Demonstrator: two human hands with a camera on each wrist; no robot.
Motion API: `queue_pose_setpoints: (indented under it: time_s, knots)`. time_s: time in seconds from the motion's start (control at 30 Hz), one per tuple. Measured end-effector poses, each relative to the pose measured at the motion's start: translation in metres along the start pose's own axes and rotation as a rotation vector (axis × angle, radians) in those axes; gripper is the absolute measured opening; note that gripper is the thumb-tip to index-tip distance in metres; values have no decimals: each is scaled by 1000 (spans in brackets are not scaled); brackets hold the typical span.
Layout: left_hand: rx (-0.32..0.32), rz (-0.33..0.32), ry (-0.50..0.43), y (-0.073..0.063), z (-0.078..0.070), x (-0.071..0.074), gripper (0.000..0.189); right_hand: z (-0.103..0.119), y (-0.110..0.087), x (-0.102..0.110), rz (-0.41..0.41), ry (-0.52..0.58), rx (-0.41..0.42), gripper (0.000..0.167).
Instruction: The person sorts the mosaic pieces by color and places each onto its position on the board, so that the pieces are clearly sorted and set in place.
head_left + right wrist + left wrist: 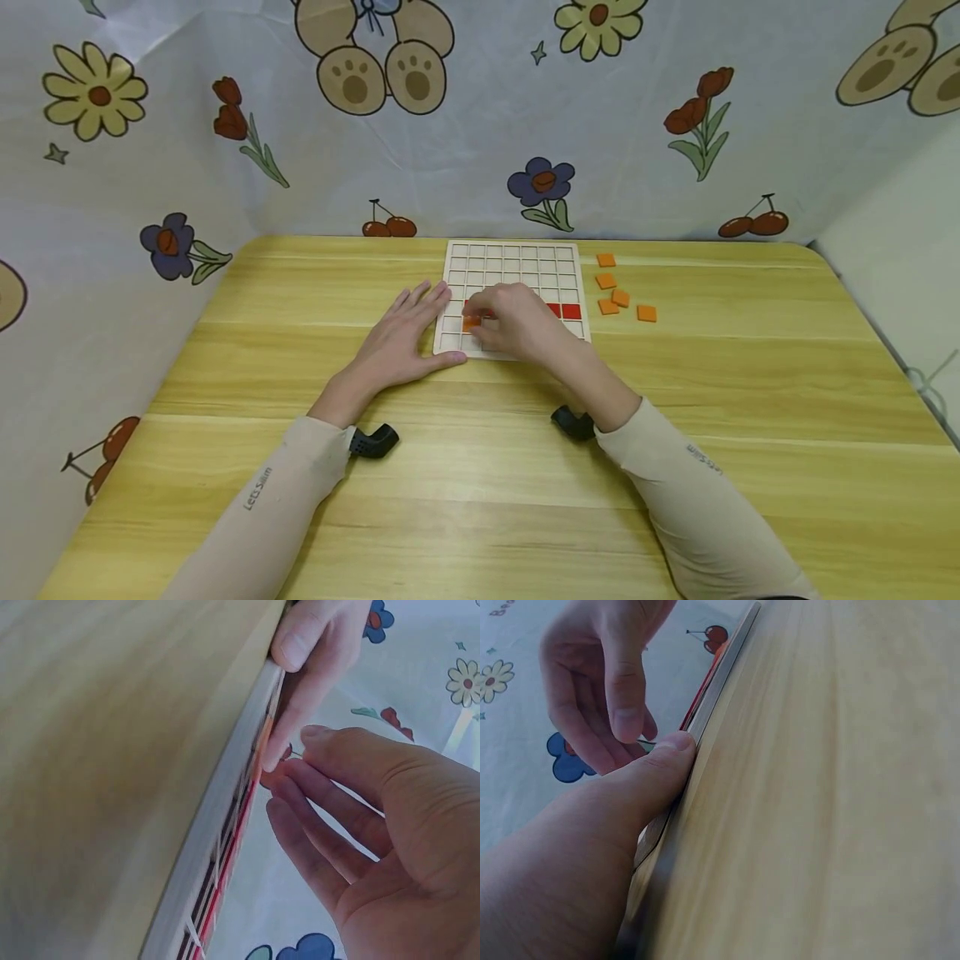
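Observation:
A pale wooden grid board (513, 252) lies near the table's back edge. My left hand (397, 342) rests along its left side with fingers straight, the thumb at the front left corner. Over the board's lower left is my right hand (521, 321), thumb and fingertips around an orange tile (471, 325) set in a cell. In the right wrist view, the right hand (405, 825) has a gap between thumb and fingers, with no tile seen between them. A row of red tiles (572, 311) crosses the board, partly hidden under the right hand.
Several loose orange tiles (647, 313) lie on the wooden table (480, 517) to the board's right. Behind the table hangs a patterned cloth (480, 125) with flowers and cherries. A dark device (375, 442) sits at each wrist.

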State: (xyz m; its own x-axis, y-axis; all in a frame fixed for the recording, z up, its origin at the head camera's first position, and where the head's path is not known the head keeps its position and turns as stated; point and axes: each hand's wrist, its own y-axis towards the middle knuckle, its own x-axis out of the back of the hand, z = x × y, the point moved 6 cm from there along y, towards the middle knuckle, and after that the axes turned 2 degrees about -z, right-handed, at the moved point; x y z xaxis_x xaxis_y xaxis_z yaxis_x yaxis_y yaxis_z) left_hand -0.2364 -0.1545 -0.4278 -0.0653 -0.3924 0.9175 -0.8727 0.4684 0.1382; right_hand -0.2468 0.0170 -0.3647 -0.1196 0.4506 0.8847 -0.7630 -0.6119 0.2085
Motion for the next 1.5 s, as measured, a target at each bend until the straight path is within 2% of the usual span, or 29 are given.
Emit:
queue_pose_setpoints:
  time_s: [0.13,0.33,0.67,0.93,1.27,1.5]
  knots:
    - [4,1,-3,0,0,-1,106,-11,-6,10,-41,36,-22,17]
    - [8,1,1,1,-2,-1,106,-39,-25,26,-80,44,-71,17]
    - [4,14,3,1,-1,-3,106,-99,-65,58,-105,108,-235,21]
    - [17,20,11,1,0,-2,106,-132,-84,87,-240,89,-282,21]
    - [22,22,3,1,-1,-1,105,-155,-97,90,-185,82,-429,29]
    - [14,15,5,1,1,-3,106,-162,-100,87,-135,67,-442,27]
